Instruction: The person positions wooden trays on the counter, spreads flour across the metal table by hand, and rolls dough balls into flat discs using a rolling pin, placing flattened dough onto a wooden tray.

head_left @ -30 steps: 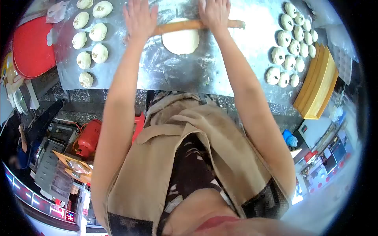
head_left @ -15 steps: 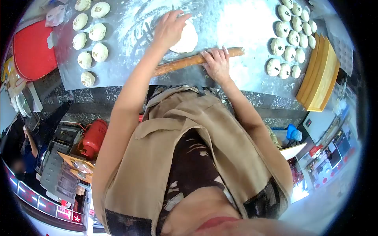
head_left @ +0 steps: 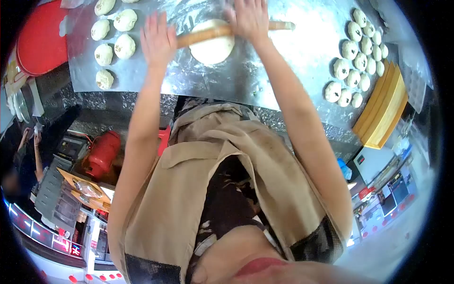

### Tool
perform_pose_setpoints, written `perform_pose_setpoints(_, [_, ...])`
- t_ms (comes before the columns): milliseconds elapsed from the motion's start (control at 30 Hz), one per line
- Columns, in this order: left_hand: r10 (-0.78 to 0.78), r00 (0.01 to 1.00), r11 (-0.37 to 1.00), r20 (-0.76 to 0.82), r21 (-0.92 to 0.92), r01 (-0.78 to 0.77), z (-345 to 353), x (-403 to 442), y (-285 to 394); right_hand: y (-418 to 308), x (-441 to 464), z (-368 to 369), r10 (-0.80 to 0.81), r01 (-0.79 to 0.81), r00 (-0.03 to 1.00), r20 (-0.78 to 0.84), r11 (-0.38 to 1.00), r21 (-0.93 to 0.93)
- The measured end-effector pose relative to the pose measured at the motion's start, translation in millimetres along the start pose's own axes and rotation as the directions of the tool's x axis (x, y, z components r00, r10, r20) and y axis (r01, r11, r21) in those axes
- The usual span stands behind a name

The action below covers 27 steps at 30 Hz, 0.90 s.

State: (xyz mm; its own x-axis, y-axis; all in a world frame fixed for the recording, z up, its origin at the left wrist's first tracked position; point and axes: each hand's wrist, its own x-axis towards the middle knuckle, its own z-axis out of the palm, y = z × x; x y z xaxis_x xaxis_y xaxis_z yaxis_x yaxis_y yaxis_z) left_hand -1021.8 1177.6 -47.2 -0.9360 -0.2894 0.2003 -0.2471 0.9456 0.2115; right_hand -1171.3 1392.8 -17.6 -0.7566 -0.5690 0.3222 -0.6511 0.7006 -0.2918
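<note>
A wooden rolling pin (head_left: 205,35) lies across a flat round of dough (head_left: 213,53) on the floured metal worktop (head_left: 179,78). At the pin's left end is my left hand (head_left: 159,41), palm down, its fingers stretched forward. My right hand (head_left: 249,21) rests flat over the pin just right of the dough, fingers extended and a little blurred. The pin's right tip sticks out beyond it. Neither hand wraps round the pin.
Filled dough buns (head_left: 125,46) stand in rows on the left. More buns (head_left: 341,69), several with dark filling showing, sit at the right beside stacked wooden trays (head_left: 380,106). A red board or lid (head_left: 42,40) is at far left. Behind are a red gas cylinder (head_left: 104,152) and another person.
The rolling pin has moved forward from the worktop's near edge onto the dough. My left hand went from the dough to the pin's left end; my right hand moved forward and flattened.
</note>
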Motion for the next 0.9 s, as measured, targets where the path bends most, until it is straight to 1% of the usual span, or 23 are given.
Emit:
perform_pose_setpoints(33, [-0.009, 0.998, 0.994, -0.058, -0.106, 0.002, 4.1, 16.5, -7.4, 8.1, 25.0, 11.4, -0.046, 0.049, 0.998, -0.049, 0.997, 0.052])
perform_pose_setpoints(67, [-0.018, 0.998, 0.994, -0.052, -0.105, 0.012, 6.5, 11.6, -7.1, 7.6, 45.9, 12.1, 0.026, -0.030, 0.999, 0.026, 0.980, 0.198])
perform_pose_setpoints(100, [-0.045, 0.997, 0.996, -0.062, -0.077, 0.041, 6.5, 9.6, -4.7, 6.6, 43.8, 15.9, 0.021, -0.026, 0.999, 0.029, 0.979, 0.204])
perform_pose_setpoints(133, [-0.065, 0.995, 0.997, -0.081, -0.048, 0.062, 5.5, 12.9, -2.0, 9.9, 39.2, 22.0, -0.006, -0.005, 0.997, 0.076, 0.989, 0.146])
perform_pose_setpoints(167, [-0.106, 0.993, 0.994, -0.046, 0.011, 0.107, 1.8, -5.6, 10.3, 14.0, 30.6, 26.2, -0.030, 0.019, 0.992, 0.126, 0.996, 0.087])
perform_pose_setpoints(200, [-0.155, 0.988, 0.985, -0.011, 0.069, 0.155, -5.8, -40.2, 29.2, 21.6, 3.2, 19.2, -0.060, 0.036, 0.960, 0.275, 0.995, 0.091])
perform_pose_setpoints(233, [-0.119, 0.986, 0.993, 0.117, 0.033, 0.115, -20.9, -70.2, 48.3, 24.9, -27.0, 10.8, -0.151, 0.147, 0.986, 0.075, 0.988, 0.056])
perform_pose_setpoints(267, [-0.078, 0.966, 0.996, 0.245, -0.012, 0.084, -37.8, -102.4, 67.7, 23.1, -58.0, -9.8, -0.148, 0.159, 0.964, 0.220, 0.987, -0.033])
perform_pose_setpoints(300, [-0.042, 0.953, 0.992, 0.299, -0.097, 0.075, -46.2, -135.6, 83.3, 24.6, -83.6, -19.8, -0.123, 0.143, 0.947, 0.296, 0.989, -0.047])
perform_pose_setpoints(333, [0.042, 0.953, 0.979, 0.299, -0.205, 0.021, -51.3, -162.7, 91.5, 27.3, -92.8, -25.3, -0.167, 0.178, 0.936, 0.310, 0.984, -0.009])
perform_pose_setpoints(367, [0.054, 0.902, 0.974, 0.428, -0.222, 0.047, -55.7, -179.3, 97.1, 28.0, -95.4, -25.9, -0.207, 0.207, 0.924, 0.323, 0.978, 0.033])
perform_pose_setpoints(433, [-0.013, 0.877, 0.977, 0.480, -0.182, 0.114, -56.0, -179.4, 93.3, 13.5, -57.2, -4.1, -0.320, 0.311, 0.906, 0.276, 0.947, 0.079])
perform_pose_setpoints(500, [-0.194, 0.880, 0.981, 0.434, 0.113, 0.160, -35.1, -161.4, 62.1, -24.5, -2.4, 24.1, -0.442, 0.430, 0.860, 0.256, 0.897, 0.104])
perform_pose_setpoints(567, [-0.374, 0.891, 0.919, 0.258, 0.236, 0.317, -30.2, -148.1, 19.7, -62.4, 52.1, 48.6, -0.557, 0.484, 0.780, 0.285, 0.826, 0.289])
perform_pose_setpoints(600, [-0.436, 0.889, 0.892, 0.138, 0.198, 0.407, -32.6, -139.7, 1.7, -72.7, 62.1, 80.9, -0.585, 0.518, 0.774, 0.242, 0.805, 0.288])
perform_pose_setpoints(633, [-0.493, 0.869, 0.862, 0.024, 0.149, 0.485, -35.0, -136.2, -8.4, -73.8, 62.0, 84.7, -0.590, 0.518, 0.768, 0.250, 0.802, 0.298])
perform_pose_setpoints(667, [-0.509, 0.861, 0.854, 0.013, 0.135, 0.503, -36.6, -137.6, -8.0, -75.0, 62.8, 87.0, -0.641, 0.562, 0.733, 0.227, 0.759, 0.328])
perform_pose_setpoints(700, [-0.513, 0.858, 0.851, 0.008, 0.133, 0.507, -36.2, -140.7, 0.2, -76.6, 67.3, 86.5, -0.691, 0.609, 0.696, 0.195, 0.712, 0.349])
perform_pose_setpoints(733, [-0.461, 0.886, 0.882, 0.058, 0.142, 0.449, -33.6, -146.3, 18.9, -66.8, 61.4, 71.1, -0.681, 0.585, 0.706, 0.196, 0.716, 0.381])
perform_pose_setpoints(767, [-0.403, 0.908, 0.911, 0.114, 0.144, 0.386, -31.3, -152.9, 41.9, -46.8, 46.0, 60.8, -0.654, 0.587, 0.734, 0.185, 0.747, 0.311])
perform_pose_setpoints(800, [-0.373, 0.913, 0.928, 0.165, 0.077, 0.365, -29.4, -157.4, 68.9, -21.7, 25.4, 49.6, -0.624, 0.583, 0.762, 0.174, 0.777, 0.237])
perform_pose_setpoints(867, [-0.238, 0.924, 0.963, 0.301, -0.048, 0.264, -42.0, -150.7, 115.7, 26.1, -6.4, 8.2, -0.642, 0.648, 0.683, 0.348, 0.752, 0.118])
perform_pose_setpoints(900, [-0.136, 0.951, 0.980, 0.278, -0.102, 0.170, -46.7, -142.3, 128.8, 49.2, -22.6, -7.9, -0.625, 0.629, 0.689, 0.367, 0.767, 0.127])
